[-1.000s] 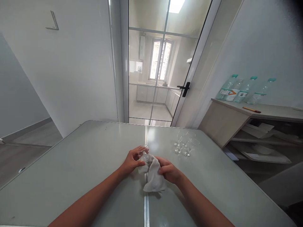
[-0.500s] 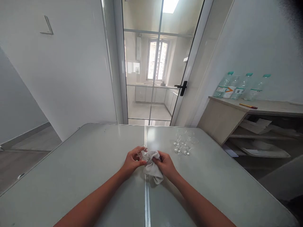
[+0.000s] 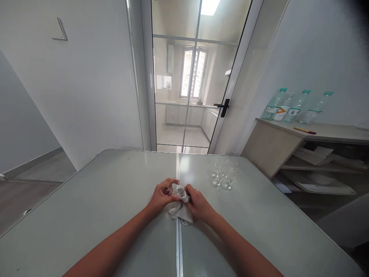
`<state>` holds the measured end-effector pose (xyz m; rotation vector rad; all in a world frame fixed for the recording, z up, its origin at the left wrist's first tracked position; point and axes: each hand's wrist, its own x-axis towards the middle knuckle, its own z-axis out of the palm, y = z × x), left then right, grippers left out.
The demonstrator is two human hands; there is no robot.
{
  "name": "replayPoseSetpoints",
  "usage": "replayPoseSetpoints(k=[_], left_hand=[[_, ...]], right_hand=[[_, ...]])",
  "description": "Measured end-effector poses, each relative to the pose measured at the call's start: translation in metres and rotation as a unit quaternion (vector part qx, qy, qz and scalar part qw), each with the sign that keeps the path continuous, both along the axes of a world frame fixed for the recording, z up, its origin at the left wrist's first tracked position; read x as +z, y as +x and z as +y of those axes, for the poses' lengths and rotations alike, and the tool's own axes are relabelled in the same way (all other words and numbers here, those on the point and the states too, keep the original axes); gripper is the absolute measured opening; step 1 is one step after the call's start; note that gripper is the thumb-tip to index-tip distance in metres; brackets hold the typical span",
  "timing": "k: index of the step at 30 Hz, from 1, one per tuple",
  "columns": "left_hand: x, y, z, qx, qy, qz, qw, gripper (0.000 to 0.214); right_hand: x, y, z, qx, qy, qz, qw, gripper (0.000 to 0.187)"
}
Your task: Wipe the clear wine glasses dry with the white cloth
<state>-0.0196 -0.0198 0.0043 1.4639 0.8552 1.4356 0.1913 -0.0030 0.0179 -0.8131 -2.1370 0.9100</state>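
Note:
My left hand (image 3: 161, 197) is closed around a small clear stemmed glass (image 3: 173, 186), held just above the grey table (image 3: 100, 200) near its centre seam. My right hand (image 3: 198, 203) is closed on a white cloth (image 3: 181, 211), pressing it against the glass. The cloth's loose end hangs down onto the table between my hands. Both forearms reach in from the bottom edge.
Several more clear stemmed glasses (image 3: 226, 174) stand grouped on the table to the right. A wooden shelf unit (image 3: 305, 154) on the right carries three water bottles (image 3: 296, 107). A glass door (image 3: 190, 84) stands behind the table.
My right hand has bunched the cloth up and moved it closer to the glass; the hanging end of the cloth is shorter now. The left hand has kept its hold on the glass.

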Motion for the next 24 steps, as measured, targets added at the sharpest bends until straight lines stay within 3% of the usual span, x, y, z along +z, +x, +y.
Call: replayPoseSetpoints(k=[3,7,9,12,15,18,21,24], left_hand=[[0.003,0.002,-0.003,0.001,-0.006,0.021,1.0,0.056],[0.005,0.002,-0.004,-0.011,-0.003,-0.001,1.0,0.056],[0.005,0.002,-0.004,-0.017,0.0,-0.017,1.0,0.056],[0.008,0.002,-0.005,-0.02,0.0,-0.044,0.999,0.056],[0.01,0.001,-0.005,-0.006,0.004,-0.063,0.998,0.057],[0.011,0.001,-0.005,0.036,0.023,-0.081,0.996,0.055],[0.01,0.002,-0.004,0.077,0.039,-0.099,0.991,0.053],[0.009,0.005,-0.005,0.062,0.039,-0.102,0.992,0.054]], right_hand=[[0.001,0.003,0.001,-0.033,0.04,0.007,0.999,0.021],[0.003,0.002,0.001,-0.026,-0.051,0.084,0.995,0.018],[0.002,-0.001,0.002,-0.052,-0.105,0.164,0.979,0.022],[-0.004,-0.002,0.007,-0.147,-0.153,0.27,0.939,0.031],[-0.01,0.001,0.011,-0.227,-0.169,0.291,0.914,0.036],[-0.011,0.003,0.01,-0.258,-0.206,0.304,0.894,0.038],[-0.01,-0.001,0.008,-0.232,-0.237,0.333,0.883,0.036],[-0.014,-0.009,0.007,-0.13,-0.294,0.343,0.883,0.038]])
